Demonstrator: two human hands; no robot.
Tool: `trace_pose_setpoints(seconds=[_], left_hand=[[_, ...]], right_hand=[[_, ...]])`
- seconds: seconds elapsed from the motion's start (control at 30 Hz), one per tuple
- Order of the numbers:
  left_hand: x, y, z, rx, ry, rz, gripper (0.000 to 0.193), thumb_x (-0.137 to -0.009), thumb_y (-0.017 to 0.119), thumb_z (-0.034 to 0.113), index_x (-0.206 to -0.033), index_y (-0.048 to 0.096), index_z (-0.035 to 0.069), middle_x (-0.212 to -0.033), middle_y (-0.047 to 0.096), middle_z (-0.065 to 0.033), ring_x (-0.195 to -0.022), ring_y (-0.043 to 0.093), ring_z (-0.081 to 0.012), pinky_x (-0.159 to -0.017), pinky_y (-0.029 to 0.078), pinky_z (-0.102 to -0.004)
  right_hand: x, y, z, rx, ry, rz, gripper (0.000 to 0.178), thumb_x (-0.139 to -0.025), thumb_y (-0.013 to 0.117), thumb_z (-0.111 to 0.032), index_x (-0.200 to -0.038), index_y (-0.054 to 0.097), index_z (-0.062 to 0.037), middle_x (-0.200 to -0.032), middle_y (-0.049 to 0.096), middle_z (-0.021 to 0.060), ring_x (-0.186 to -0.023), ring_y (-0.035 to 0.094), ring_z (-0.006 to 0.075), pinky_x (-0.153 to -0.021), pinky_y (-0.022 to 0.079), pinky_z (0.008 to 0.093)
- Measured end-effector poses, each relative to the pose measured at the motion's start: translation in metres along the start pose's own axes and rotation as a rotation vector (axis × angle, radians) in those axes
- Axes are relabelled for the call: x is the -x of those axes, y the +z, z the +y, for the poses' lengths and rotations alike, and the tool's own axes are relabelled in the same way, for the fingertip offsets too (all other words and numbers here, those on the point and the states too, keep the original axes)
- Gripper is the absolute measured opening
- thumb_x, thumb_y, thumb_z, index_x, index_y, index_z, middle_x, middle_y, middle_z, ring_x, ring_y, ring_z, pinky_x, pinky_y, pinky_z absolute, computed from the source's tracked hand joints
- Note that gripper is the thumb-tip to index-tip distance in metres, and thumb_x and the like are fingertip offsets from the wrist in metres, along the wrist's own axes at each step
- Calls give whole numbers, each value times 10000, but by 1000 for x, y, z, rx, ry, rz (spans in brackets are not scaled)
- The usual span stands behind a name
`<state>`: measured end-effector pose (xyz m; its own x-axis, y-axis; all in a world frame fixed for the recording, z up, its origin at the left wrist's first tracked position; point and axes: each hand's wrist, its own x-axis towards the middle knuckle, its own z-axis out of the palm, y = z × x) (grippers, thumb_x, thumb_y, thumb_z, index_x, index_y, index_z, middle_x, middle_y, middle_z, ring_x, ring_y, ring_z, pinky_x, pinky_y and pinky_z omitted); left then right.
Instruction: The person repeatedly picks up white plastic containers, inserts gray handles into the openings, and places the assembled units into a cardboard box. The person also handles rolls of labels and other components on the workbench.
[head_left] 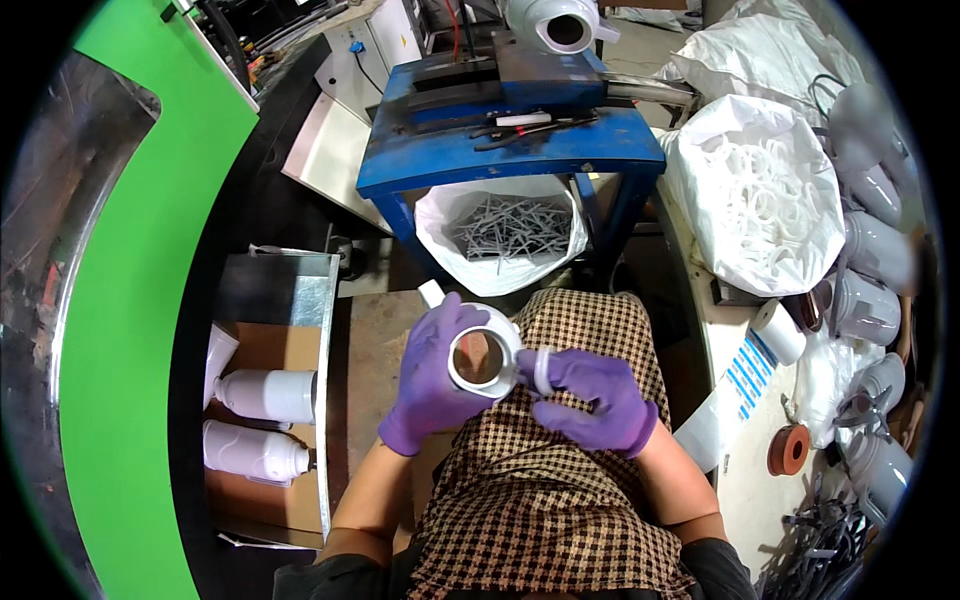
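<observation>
Above my lap, my left hand [428, 368], in a purple glove, is closed around a white plastic jug body [507, 332]. Its round open mouth faces up, and a short white spout or stub sticks out at the upper left. A white plastic ring [543, 371] stands on edge at the fingertips of my right hand [600, 402], also purple-gloved. The right fingers are bent and closed around this ring, right beside the jug's rim. Whether ring and jug touch, I cannot tell.
Ahead stands a blue metal bench [610, 150] with pliers [530, 130]; under it, a white sack [440, 235] holds grey strips. At right, a bag [690, 190] of white rings and several grey jugs [868, 308] crowd the table. White jug bodies [265, 395] lie in a box at left.
</observation>
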<state>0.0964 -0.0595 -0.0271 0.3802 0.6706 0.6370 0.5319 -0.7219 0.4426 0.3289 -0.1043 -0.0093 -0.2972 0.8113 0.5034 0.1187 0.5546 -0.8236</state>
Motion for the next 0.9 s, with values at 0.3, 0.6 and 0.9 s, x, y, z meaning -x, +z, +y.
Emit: trace_pose_setpoints(seconds=[0.3,0.6,0.9], left_hand=[[-19,18,13,67,133,-128,832,-670,877,222,-1374,535,-63,-1123,729,-121,-1046,686,-329,-1019,475,-481],[-20,33,28,-33,63,-302,777,-568,895,230,-1262,610,28,-1158,702,-126,-1104,663,-331,-1099,415,-492],[-17,53,40,-102,315,-231,591,-747,776,242,-1266,603,20,-1156,707,-113,-1121,659,-292,-1138,373,-557]], right_hand=[[-13,35,15,461,129,-120,167,-747,683,-9,-907,691,-55,-882,690,127,-761,688,342,-659,557,397],[3,40,25,630,278,-190,99,-817,662,-73,-906,703,-63,-912,689,147,-792,710,336,-691,578,415],[26,10,31,420,217,-350,181,-785,680,-51,-959,713,-15,-985,706,206,-871,697,377,-776,574,434]])
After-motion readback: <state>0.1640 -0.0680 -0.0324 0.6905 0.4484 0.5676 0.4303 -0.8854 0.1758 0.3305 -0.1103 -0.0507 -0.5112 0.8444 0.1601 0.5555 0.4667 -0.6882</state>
